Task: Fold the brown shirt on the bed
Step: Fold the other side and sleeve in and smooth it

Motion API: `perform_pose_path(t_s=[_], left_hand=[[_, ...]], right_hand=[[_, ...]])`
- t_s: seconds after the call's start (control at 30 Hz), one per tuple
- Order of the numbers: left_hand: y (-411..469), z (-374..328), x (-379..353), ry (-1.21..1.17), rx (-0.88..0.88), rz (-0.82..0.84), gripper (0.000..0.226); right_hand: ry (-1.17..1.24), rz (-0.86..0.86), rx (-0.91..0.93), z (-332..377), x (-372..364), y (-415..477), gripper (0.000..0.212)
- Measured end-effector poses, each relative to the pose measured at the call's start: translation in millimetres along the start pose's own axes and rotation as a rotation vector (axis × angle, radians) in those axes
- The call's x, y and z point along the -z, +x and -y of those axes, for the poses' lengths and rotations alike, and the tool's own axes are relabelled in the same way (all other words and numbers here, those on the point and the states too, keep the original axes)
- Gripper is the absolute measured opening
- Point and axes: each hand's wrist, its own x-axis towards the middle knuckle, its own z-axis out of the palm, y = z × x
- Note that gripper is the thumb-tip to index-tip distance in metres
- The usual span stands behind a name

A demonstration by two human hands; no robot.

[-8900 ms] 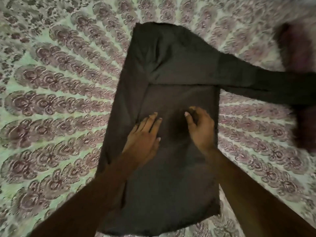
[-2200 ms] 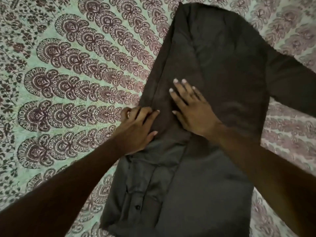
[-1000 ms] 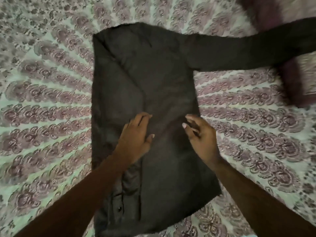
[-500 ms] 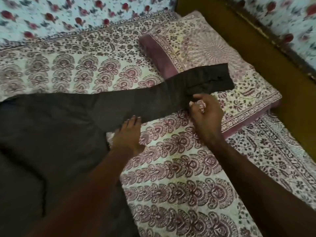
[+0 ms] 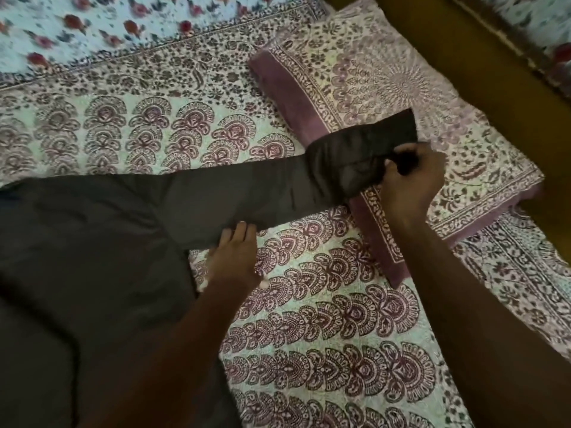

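The dark brown shirt [image 5: 77,257] lies flat on the patterned bed sheet, its body filling the left of the view. One long sleeve [image 5: 247,193] stretches right, its cuff end resting on a pillow. My right hand [image 5: 411,180] pinches the sleeve near the cuff, the cloth bunched between its fingers. My left hand [image 5: 234,257] rests palm down on the sheet, fingertips touching the sleeve's lower edge close to the shirt body.
A pillow [image 5: 386,97] with a purple border lies at the upper right under the cuff. The bed sheet [image 5: 324,335] spreads below the sleeve. A brown wooden bed frame [image 5: 463,57] runs along the right. A floral cloth [image 5: 92,29] lies beyond the sheet's top edge.
Both hands left the shirt body and the view swung right to the sleeve. My right hand has closed on the cuff end and bunched it; my left hand stays by the sleeve's base.
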Motion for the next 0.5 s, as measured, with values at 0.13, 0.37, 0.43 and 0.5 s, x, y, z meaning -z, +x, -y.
perform_pose_path(t_s=[0.13, 0.37, 0.43, 0.5], left_hand=[[2.2, 13.9, -2.9, -0.256, -0.006, -0.003, 0.094], [-50.1, 56.1, 58.0, -1.941, 0.327, 0.073, 0.074], [-70.1, 81.7, 63.7, -1.963, 0.292, 0.028, 0.062], [-83.0, 114.0, 61.9, -1.893, 0.435, -0.143, 0.036]], right_hand=[[0.154, 0.145, 0.221, 24.1, -7.9, -67.1, 0.020], [0.298, 0.596, 0.438, 76.2, -39.4, -210.0, 0.050], [0.349, 0.706, 0.455, 87.7, -45.7, -240.1, 0.047], [0.411, 0.731, 0.425, 101.7, -50.6, -268.8, 0.036]])
